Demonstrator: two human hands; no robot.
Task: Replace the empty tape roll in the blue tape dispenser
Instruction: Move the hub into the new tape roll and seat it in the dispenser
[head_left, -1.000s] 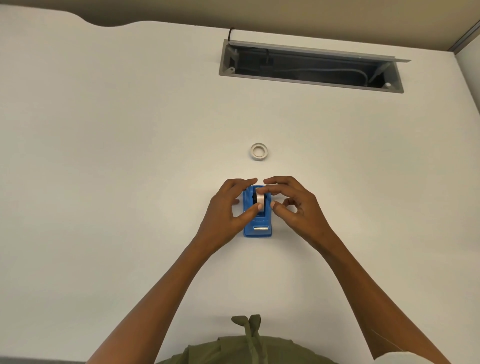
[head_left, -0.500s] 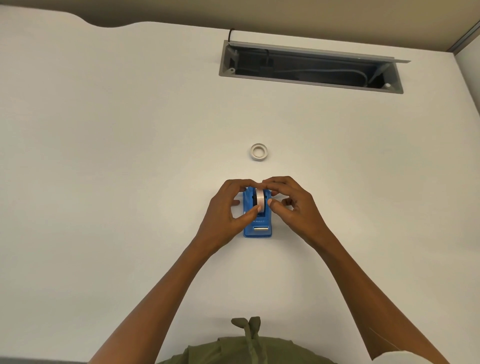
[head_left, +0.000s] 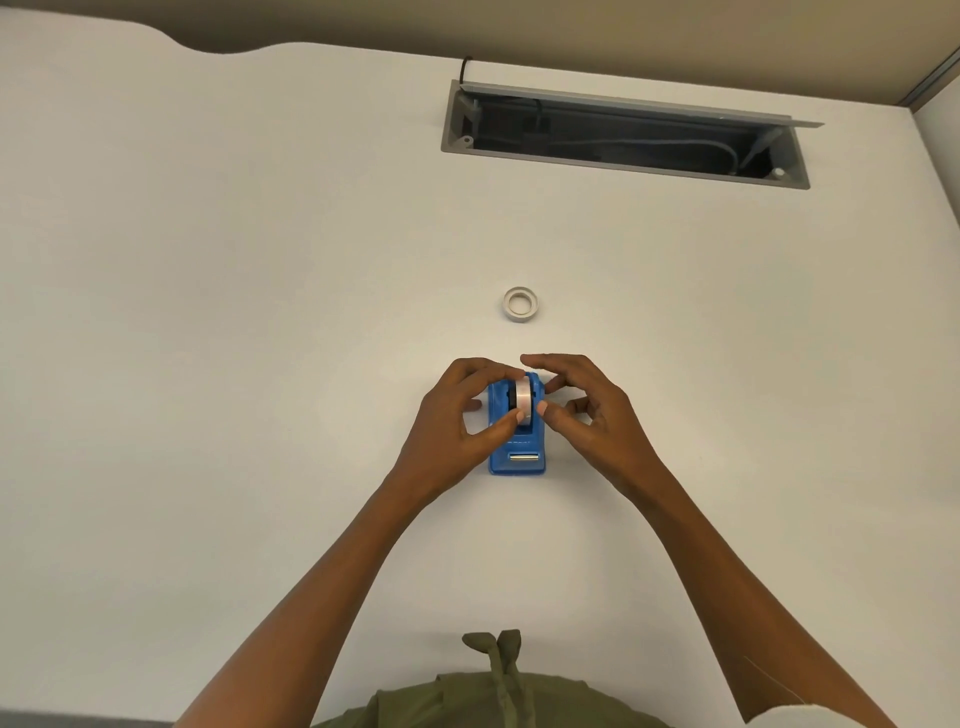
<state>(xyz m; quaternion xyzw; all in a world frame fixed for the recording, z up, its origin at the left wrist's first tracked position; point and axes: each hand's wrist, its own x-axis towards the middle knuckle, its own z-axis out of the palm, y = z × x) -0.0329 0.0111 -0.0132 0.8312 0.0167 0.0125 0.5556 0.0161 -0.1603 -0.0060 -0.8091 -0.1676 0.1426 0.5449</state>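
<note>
The blue tape dispenser (head_left: 517, 451) stands on the white desk, its cutter end toward me. A pale tape roll (head_left: 524, 399) sits upright in its cradle. My left hand (head_left: 454, 422) pinches that roll, with the thumb on its near face and the fingertips over its top. My right hand (head_left: 589, 415) hovers at the dispenser's right side with fingers spread; only the thumb tip rests by the roll's right edge. The empty white tape core (head_left: 521, 304) lies flat on the desk just beyond the dispenser.
An open grey cable tray (head_left: 623, 136) with cables inside is recessed into the desk at the far side. The desk's wavy back edge runs along the top left. My green garment shows at the bottom edge.
My right index finger has lifted off the top of the roll and the right fingers have spread. The roll sits lower in the dispenser. My left hand keeps its hold.
</note>
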